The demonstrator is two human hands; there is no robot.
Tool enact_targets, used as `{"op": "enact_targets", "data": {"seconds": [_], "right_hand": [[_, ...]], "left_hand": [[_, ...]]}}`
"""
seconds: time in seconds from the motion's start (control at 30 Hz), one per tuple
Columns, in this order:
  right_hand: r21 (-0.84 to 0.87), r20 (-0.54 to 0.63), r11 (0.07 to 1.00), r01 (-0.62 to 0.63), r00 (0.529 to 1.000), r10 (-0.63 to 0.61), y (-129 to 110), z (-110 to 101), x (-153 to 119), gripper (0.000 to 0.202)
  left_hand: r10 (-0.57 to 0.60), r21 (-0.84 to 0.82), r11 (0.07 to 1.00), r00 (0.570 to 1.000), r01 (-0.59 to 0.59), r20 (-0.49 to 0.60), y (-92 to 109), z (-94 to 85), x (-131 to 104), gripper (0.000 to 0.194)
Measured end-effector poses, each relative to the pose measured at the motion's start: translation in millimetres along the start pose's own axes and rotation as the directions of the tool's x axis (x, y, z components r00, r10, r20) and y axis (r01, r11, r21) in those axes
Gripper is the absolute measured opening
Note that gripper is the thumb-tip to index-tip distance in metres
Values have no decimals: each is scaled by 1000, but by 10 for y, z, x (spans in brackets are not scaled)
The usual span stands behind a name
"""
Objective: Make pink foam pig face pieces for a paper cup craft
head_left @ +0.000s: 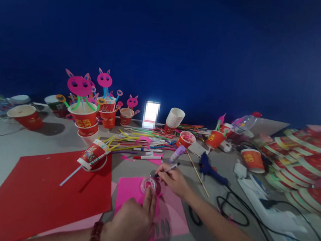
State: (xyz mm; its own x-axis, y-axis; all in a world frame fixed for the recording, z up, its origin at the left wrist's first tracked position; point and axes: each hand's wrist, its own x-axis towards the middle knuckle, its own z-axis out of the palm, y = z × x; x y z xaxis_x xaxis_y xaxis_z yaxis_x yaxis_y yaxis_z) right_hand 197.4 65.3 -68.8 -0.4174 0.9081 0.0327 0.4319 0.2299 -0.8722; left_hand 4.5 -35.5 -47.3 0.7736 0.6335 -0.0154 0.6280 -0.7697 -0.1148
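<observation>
Sheets of bright pink paper [126, 190] lie on the table in front of me. On them rests a small clear roll of tape [143, 186]. My left hand [133, 223] holds this roll down, its index and middle fingers stretched out together and the others curled in. A pen [172, 167] is pinched in my right hand [174, 179], with its tip against or close to the roll's far right edge. Cut holes or dark ovals [162, 228] show on the paper beside my left hand. A lighter pink sheet [177, 211] lies underneath at the right.
A large red sheet [54, 189] covers the left, with a decorated cup [94, 154] tipped on it. Pink-faced cup figures [80, 85] stand behind. Fuzzy sticks [143, 140] and markers [148, 157] lie ahead. A blue glue gun [212, 171], power strip [276, 226] and stacked cups [308, 168] fill the right.
</observation>
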Motion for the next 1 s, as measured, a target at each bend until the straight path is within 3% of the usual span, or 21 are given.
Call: {"op": "enact_targets", "data": {"seconds": [0.17,0.37,0.47,0.6,0.7,0.77,0.87,0.93,1.0], "right_hand": [[-159,-84,983,93,991,-107,-29,24,-227,19],[-321,-143,929,183,960,-239,-116,121,-446,20],[-303,-170,936,178,957,-237,-144,115,-521,23],[-210,-339,971,113,923,-181,-154,50,-546,23],[-286,-300,952,107,934,-195,-107,79,-512,35],[-406,-198,905,128,954,-224,-55,145,-489,39],[-494,-122,855,157,961,-247,5,232,-486,39],[-494,-115,856,155,964,-241,16,247,-501,40],[-480,-108,864,149,968,-227,18,238,-515,43]], "left_hand": [[58,74,995,994,-65,88,-8,-28,-1,44],[56,104,993,997,-62,56,-36,-57,-13,45],[63,98,993,997,-66,40,-41,-42,-26,42],[40,126,991,999,-43,24,-58,31,-16,50],[-4,119,993,1000,2,22,-117,79,36,56],[-50,51,998,999,49,17,-178,94,83,51],[-147,-184,973,989,141,-20,-276,123,138,36],[-207,-414,898,974,151,-93,-350,154,153,30],[-300,-653,748,938,119,-173,-451,170,159,23]]}}
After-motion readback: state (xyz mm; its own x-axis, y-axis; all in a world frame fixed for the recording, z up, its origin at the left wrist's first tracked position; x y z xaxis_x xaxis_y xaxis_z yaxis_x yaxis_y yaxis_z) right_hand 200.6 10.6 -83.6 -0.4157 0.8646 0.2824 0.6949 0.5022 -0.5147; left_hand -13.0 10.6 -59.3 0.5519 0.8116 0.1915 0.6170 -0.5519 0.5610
